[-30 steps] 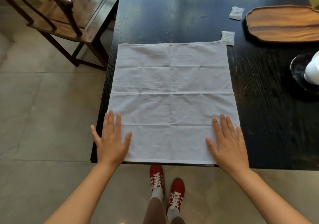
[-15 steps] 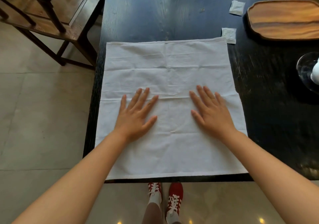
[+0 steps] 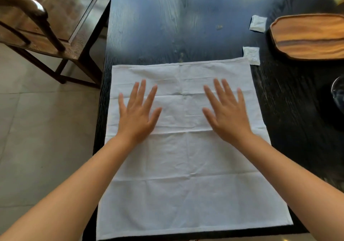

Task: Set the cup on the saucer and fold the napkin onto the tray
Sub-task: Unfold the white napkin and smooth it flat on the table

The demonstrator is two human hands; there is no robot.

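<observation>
Dark wood-grain tabletop [image 3: 186,17] fills most of the view, tiled floor [image 3: 37,129] to its left. White cloth napkin [image 3: 186,175] lies spread flat and unfolded on the tabletop's near left part, near hem at the table edge, crease lines visible across it. Wooden chair [image 3: 46,27] stands at the far left, beside the tabletop. Oval wooden tray [image 3: 307,36] sits far right, apart from the napkin, nothing on the part in view. Left hand [image 3: 137,114] palm down on the napkin's upper half, fingers straight and spread, holding nothing. Right hand [image 3: 227,114] same: flat on the napkin, fingers extended, nothing gripped. Dark glossy saucer [image 3: 337,94] is cut off by the right frame edge; cup not visible from here. Two small white sachets: one [image 3: 251,55] touching the napkin's far right corner, the other [image 3: 257,23] farther back, just left of the tray.
</observation>
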